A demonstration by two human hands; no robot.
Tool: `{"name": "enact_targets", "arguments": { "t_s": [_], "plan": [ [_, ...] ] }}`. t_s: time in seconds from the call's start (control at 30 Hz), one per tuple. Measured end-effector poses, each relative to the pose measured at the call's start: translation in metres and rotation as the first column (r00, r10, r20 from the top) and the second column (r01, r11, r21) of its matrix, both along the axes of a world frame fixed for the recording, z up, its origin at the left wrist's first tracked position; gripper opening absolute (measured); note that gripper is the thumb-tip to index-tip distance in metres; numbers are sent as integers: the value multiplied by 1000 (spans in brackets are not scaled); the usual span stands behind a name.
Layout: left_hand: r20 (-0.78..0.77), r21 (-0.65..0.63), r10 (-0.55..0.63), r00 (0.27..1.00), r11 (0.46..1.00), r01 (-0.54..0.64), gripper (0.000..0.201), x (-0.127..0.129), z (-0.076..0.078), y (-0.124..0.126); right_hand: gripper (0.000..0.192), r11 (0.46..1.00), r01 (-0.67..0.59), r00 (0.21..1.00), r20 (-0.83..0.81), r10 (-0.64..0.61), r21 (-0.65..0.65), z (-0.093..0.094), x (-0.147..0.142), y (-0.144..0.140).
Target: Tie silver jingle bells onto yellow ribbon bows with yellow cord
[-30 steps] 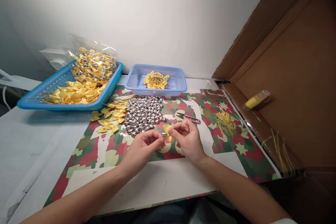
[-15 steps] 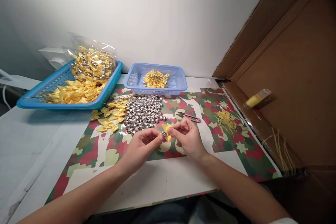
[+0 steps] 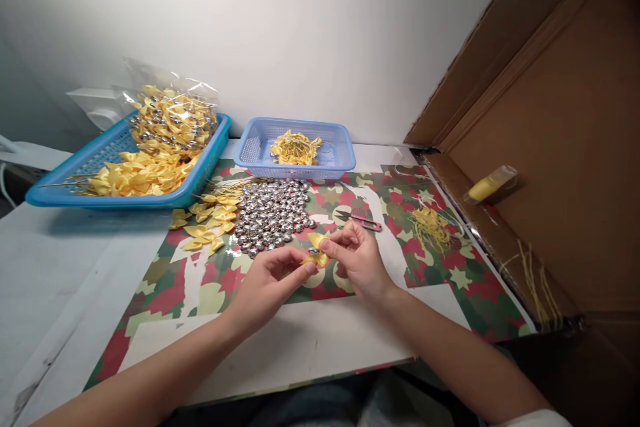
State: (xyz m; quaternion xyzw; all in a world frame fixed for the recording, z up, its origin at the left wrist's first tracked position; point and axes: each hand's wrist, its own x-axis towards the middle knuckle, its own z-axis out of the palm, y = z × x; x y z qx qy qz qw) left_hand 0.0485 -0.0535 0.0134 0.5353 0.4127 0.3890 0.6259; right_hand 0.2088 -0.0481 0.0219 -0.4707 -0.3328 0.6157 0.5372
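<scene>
Yellow satin caught my eye first: a small bow (image 3: pixel 317 248) with a silver bell at its middle was pinched between my two hands just above the mat. My left hand (image 3: pixel 270 280) gripped the bow from its eight o'clock side with thumb and fingertips closed on the fabric, and my right hand (image 3: pixel 356 261) clamped it from three o'clock, fingers curled in over the knot. The hands nearly touched across the bow.

At twelve o'clock from the bow lay a heap of silver bells (image 3: pixel 273 213), close by. At ten o'clock of the hands, loose yellow bows (image 3: pixel 207 223) were scattered beside the bells. Pink snips (image 3: pixel 361 219) rested at one o'clock from my right hand, near it, and a tangle of yellow thread (image 3: pixel 430 227) sat at two o'clock, further off. All of this lay on a camouflage-patterned mat (image 3: pixel 450 280).

Beyond, at twelve o'clock, a small pale-blue basket (image 3: pixel 345 161) held more thread, and at ten o'clock a large blue tray (image 3: pixel 75 195) carried heaped bows and a clear bag of finished ones. Brown cardboard (image 3: pixel 565 147) rose at three o'clock.
</scene>
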Motion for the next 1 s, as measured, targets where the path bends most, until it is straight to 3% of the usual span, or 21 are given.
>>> {"name": "enact_targets", "arguments": {
  "t_s": [0.13,0.4,0.5,0.6,0.73,0.9,1.0],
  "plan": [
    [-27,10,-23,999,1000,23,20,-1,2,1,61,1000,-7,999,37,7,15,-2,-1,0],
    [-110,153,-99,989,982,115,26,-5,0,-1,59,995,-52,995,86,44,91,-4,2,-1],
    [-38,114,-109,993,987,113,19,-4,-2,-2,55,987,-90,987,141,71,135,-4,3,-1],
    [38,42,-49,998,998,48,29,0,-1,-1,53,976,-129,980,173,99,173,-5,3,-3],
    [33,-27,17,999,999,-16,24,2,0,4,53,971,-174,978,144,151,165,-3,5,-1],
    [76,-103,61,995,993,-53,28,-6,-2,9,48,984,-140,989,-28,144,111,22,36,18],
    [82,-29,-2,997,1000,5,26,-13,-1,10,49,993,-99,992,-68,104,64,49,70,40]
  ]
}}
